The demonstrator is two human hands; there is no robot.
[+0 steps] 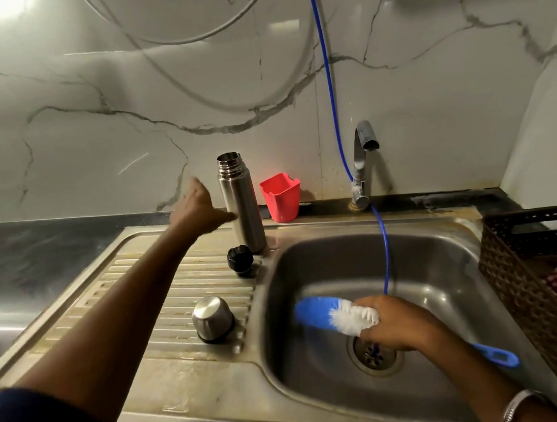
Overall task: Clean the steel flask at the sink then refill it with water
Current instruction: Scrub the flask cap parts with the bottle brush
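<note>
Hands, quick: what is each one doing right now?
Left hand: open, reaching beside the steel flask, not gripping it.
Right hand: holding the blue bottle brush over the sink.

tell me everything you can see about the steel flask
The steel flask is a slim, brushed-metal cylinder standing upright on the sink's drainboard, at the back corner by the basin. Its mouth is open, showing a threaded neck. The black stopper and steel cap cup lie separately on the drainboard in front of it. A red plastic cup stands just behind it on its right. The left hand is open, reaching towards its side; contact is unclear.
</note>
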